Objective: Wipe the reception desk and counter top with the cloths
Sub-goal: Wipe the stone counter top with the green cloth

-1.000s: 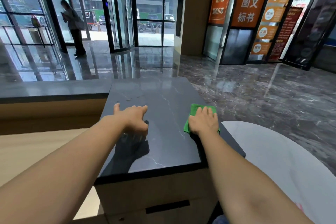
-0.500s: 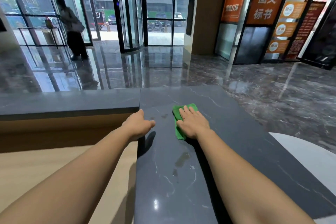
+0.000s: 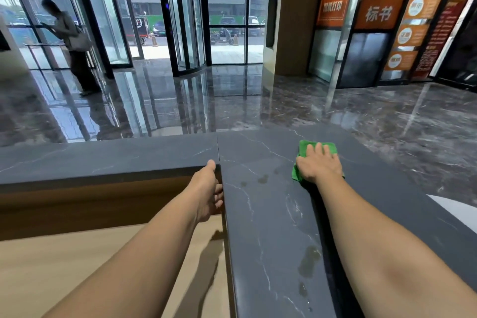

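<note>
At far left, beyond the bench, a person stands by the glass doors on a glossy marble floor. The left arm reaches forward, its left hand turned edge-on against the inner edge of the dark bench, fingers loosely extended and holding nothing, above the lower pale wooden surface. The benchtop is polished grey stone with thin white veins and a few wet smears. To the right, the right hand lies flat, fingers spread, pressing a folded green cloth onto the stone near its far edge.
</note>
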A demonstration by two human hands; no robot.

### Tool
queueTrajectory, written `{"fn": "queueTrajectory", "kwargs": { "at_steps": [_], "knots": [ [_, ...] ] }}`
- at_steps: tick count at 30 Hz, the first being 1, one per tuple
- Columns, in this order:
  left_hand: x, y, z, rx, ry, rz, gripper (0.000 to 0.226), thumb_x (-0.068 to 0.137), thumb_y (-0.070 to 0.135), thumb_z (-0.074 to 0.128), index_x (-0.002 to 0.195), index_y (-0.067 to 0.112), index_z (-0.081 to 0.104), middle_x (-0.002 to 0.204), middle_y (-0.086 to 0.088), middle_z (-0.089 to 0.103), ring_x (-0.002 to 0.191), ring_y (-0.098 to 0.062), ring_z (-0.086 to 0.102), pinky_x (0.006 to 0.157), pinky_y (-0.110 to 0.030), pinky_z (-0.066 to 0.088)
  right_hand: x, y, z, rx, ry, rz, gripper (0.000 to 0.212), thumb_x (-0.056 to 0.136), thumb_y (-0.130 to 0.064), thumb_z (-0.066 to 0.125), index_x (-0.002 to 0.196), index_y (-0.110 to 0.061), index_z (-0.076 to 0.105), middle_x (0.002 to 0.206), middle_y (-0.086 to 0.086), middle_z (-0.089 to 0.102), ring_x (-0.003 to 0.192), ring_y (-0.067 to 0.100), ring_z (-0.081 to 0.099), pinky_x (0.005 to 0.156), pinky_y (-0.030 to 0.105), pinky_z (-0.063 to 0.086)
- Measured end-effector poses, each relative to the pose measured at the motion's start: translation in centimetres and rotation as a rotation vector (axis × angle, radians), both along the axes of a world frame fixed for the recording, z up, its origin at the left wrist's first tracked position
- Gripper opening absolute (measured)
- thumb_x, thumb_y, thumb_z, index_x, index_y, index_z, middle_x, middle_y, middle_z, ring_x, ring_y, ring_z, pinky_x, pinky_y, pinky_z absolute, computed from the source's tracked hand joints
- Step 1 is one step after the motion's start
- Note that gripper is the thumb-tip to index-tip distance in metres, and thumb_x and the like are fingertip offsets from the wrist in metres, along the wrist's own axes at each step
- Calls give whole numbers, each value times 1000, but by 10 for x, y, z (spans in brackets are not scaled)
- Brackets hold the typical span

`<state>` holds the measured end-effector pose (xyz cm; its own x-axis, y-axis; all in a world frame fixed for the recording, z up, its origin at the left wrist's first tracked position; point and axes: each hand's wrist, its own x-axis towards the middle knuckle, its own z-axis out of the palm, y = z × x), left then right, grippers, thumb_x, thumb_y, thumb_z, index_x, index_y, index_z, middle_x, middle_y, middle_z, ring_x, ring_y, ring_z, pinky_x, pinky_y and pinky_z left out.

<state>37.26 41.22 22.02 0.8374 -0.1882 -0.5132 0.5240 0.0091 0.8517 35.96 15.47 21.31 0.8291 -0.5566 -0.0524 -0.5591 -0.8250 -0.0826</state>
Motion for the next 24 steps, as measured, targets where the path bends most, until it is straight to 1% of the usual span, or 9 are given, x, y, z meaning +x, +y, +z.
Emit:
{"fn": "queueTrajectory", "kwargs": {
  "at_steps": [1, 2, 3, 5, 7, 12, 15, 17, 24],
  "knots": [
    [1, 3, -1, -41, 23, 6, 60, 100, 52, 29, 128, 3, 49, 135, -12, 56, 115, -23, 57, 95, -34, 45, 9, 15, 1, 2, -1, 39, 64, 99, -38, 24, 156, -14, 10, 164, 7, 0, 151, 25, 0, 121, 43, 4],
    [0, 5, -3, -71, 48, 5, 66, 100, 52, 28, 142, 1, 36, 144, -15, 48, 128, -26, 50, 107, -38, 39, 18, 32, 1, 8, -1, 94, 64, 99, -38, 24, 156, -15, 8, 164, 6, -1, 151, 24, -1, 120, 43, 3],
    [-3, 7, -1, -105, 62, 4, 70, 101, 52, 26, 148, 1, 26, 148, -16, 42, 134, -28, 43, 113, -41, 33, 28, 51, 2, 15, 0, 162, 64, 99, -38, 25, 156, -16, 7, 164, 6, -3, 151, 24, -2, 121, 43, 3],
    [-7, 10, 1, -176, 86, -4, 71, 101, 53, 23, 151, 2, 16, 152, -15, 34, 140, -28, 35, 116, -42, 26, 40, 86, 3, 19, 6, 319, 63, 100, -38, 23, 157, -19, 5, 164, 6, -5, 151, 23, -3, 121, 43, 1],
    [-10, 10, 1, -227, 101, 2, 73, 100, 54, 21, 151, 3, 14, 154, -14, 31, 142, -27, 32, 118, -42, 24, 46, 114, 3, 10, 13, 459, 60, 102, -39, 21, 157, -23, 3, 164, 5, -6, 151, 22, -4, 122, 42, 0],
    [-21, 6, 2, -305, 85, 140, 72, 100, 55, 22, 151, 4, 17, 152, -16, 35, 139, -29, 37, 116, -41, 29, 33, 137, 1, 20, 23, 634, 61, 101, -40, 24, 156, -30, 2, 164, 3, -5, 151, 20, -4, 122, 40, 0],
    [-29, 3, 1, -310, 74, 185, 72, 100, 55, 21, 151, 4, 19, 150, -17, 39, 135, -29, 42, 115, -42, 31, 20, 118, 0, 42, 15, 641, 60, 100, -38, 25, 156, -31, 4, 164, 1, -3, 151, 17, -4, 122, 38, 1],
    [-36, 4, 2, -298, 70, 196, 71, 100, 55, 20, 151, 5, 20, 150, -16, 39, 136, -29, 41, 115, -41, 31, 9, 98, 0, 47, 10, 597, 60, 99, -37, 24, 156, -32, 5, 164, 0, -3, 151, 16, -4, 122, 38, 1],
    [-53, 8, 5, -275, 61, 200, 71, 100, 55, 22, 150, 5, 22, 150, -15, 38, 137, -31, 40, 115, -42, 32, -33, 1, 3, -15, 25, 311, 60, 99, -34, 26, 156, -27, 10, 164, 4, 1, 151, 19, 1, 121, 38, 9]
  ]
}}
